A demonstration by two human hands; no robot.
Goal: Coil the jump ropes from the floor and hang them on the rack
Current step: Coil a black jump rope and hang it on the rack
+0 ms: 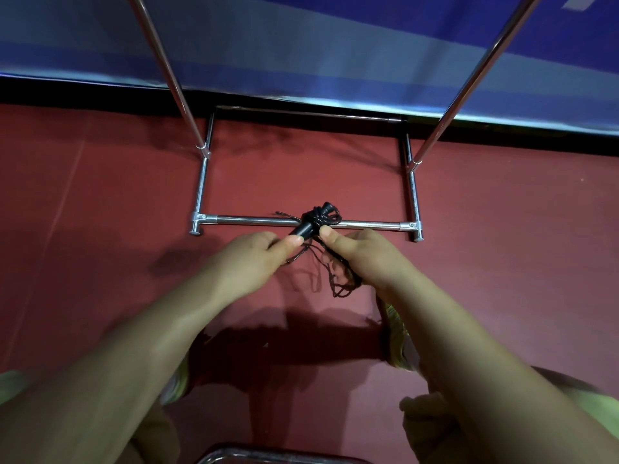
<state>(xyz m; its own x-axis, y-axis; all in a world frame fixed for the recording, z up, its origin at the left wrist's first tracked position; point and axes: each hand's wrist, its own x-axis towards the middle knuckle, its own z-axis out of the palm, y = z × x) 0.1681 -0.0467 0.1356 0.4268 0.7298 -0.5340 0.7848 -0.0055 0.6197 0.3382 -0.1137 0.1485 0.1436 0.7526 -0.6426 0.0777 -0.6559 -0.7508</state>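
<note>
Both hands hold one black jump rope [315, 222] out in front of the person, above the red floor [100, 195] and, in the head view, over the near bottom bar of the metal rack [254, 221]; whether the bundle touches that bar cannot be told. The left hand [258, 259] pinches the lower end of the black handle between thumb and curled fingers. The right hand [361, 259] has its thumb pressed against the wound part just right of that pinch, and its curled fingers appear to close on the cord below. Just above the two thumbs the cord is wrapped in several tight turns round the handle, with a second handle end showing beyond the wraps. Below the grip, loose loops of thin cord hang down between the hands, and a short frayed end sticks out to the left of the wraps. Judgement: the coil is not yet secured. The main risk is the wraps slackening if either thumb eases off, since only pressure appears to hold them. The hanging loops could snag on the bar or tangle together, and then a pull would drag the turns off the handle. A bundle hung on the rack with that slack left may well unwind and drop.
</note>
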